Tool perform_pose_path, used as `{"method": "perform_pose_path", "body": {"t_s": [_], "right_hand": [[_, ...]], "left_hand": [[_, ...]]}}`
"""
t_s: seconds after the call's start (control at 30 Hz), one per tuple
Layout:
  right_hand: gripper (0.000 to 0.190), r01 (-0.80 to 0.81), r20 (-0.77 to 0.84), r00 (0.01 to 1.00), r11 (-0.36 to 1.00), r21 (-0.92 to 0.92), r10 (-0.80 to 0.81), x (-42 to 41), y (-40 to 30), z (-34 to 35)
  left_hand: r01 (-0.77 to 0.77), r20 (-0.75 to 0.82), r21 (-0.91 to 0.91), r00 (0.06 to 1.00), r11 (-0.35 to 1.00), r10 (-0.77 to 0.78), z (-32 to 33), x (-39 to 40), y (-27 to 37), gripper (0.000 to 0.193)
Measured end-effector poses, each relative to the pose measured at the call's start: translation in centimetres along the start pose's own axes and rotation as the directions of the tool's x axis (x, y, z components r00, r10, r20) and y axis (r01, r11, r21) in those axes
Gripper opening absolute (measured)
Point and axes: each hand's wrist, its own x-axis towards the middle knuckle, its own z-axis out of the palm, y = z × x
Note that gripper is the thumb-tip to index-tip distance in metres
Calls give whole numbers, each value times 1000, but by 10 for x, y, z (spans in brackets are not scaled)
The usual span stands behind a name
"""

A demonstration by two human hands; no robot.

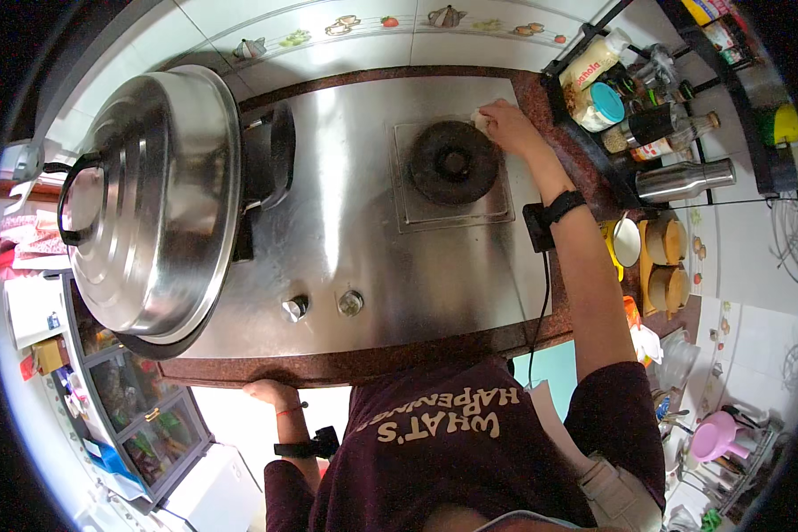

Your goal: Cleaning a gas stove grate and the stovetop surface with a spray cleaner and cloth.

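Observation:
My right hand [502,126] holds a pale, crumpled cloth or tissue [480,121] against the steel stove top [366,266], at the far right corner of the burner recess. Just left of it sits the round dark burner [453,163] within its square recess. My left hand [270,392] rests at the front edge of the reddish stone counter [253,372]; its fingers are partly hidden, and nothing shows in it. Two control knobs, one silver [294,308] and one duller [350,303], stand near the front of the stove.
A large steel pot or wok with a domed lid [139,199] covers the stove's left side. At right stand a black rack [628,193] with jars and a steel bottle [685,179], a yellow mug [618,246] and lidded canisters [668,243]. A black cable [542,306] hangs from my right wrist.

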Motion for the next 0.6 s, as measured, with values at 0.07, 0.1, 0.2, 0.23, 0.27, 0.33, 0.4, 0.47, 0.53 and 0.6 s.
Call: {"method": "perform_pose_path", "body": {"t_s": [0.07, 0.1, 0.2, 0.23, 0.27, 0.33, 0.4, 0.47, 0.53, 0.6], "right_hand": [[28, -80, 8, 997, 997, 16, 80, -2, 2, 0], [28, -80, 22, 997, 997, 12, 80, -2, 3, 0], [29, -159, 56, 986, 987, 21, 158, -6, 5, 1], [30, -236, 80, 969, 971, 32, 233, -8, 8, 1], [30, -240, 76, 968, 970, 29, 238, -11, 11, 1], [34, -256, 70, 965, 963, 78, 251, -26, 8, 1], [32, -238, 13, 971, 963, 125, 238, -48, 3, 5], [29, -188, -31, 980, 965, 184, 197, -68, -11, 4], [28, -193, -8, 980, 959, 205, 199, -88, -20, -2], [28, -196, 15, 980, 953, 230, 198, -107, -26, -3]], "left_hand": [[4, 1, 5, 1000, 1000, -4, 0, -2, -1, 38], [7, 1, 7, 1000, 1000, -7, -1, -2, -2, 38], [13, -4, 11, 1000, 1000, -13, -4, -1, -3, 39], [14, -7, 12, 1000, 1000, -14, -6, -1, -2, 40], [13, -10, 12, 1000, 1000, -13, -8, 0, -2, 40], [16, -5, 15, 1000, 1000, -16, -6, -3, -2, 41], [11, -7, 18, 1000, 1000, -11, -6, -4, 1, 42], [13, -4, 22, 1000, 1000, -13, -5, -7, 1, 43], [16, -12, 26, 1000, 1000, -15, -7, -7, 0, 44], [22, -18, 31, 1000, 999, -21, -9, -7, -2, 44]]}}
